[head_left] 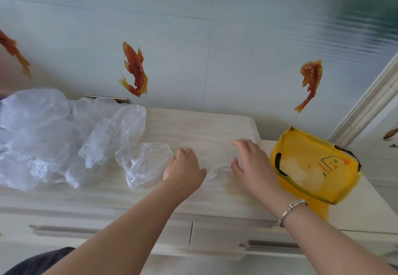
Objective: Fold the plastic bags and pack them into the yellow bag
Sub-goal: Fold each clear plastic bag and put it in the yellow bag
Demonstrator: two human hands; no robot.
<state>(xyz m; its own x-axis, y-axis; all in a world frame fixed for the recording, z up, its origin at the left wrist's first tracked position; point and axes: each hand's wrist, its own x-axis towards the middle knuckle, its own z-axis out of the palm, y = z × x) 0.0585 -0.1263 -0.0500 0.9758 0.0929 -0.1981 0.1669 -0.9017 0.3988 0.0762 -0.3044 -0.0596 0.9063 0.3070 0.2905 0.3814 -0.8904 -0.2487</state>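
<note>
Folding is the step in hand, we judge: one clear plastic bag (215, 162) lies flat on the bench (193, 123) between our hands, its long axis running left to right. Our left hand (185, 167) presses on its left end with fingers curled under, while our right hand (252, 162) rests on its right end, fingers spread. Next we likely need to fold it smaller, then slip it into the yellow bag (312, 167) just beside our right hand, its opening facing left. A heap of crumpled bags (64, 134) waits at left.
</note>
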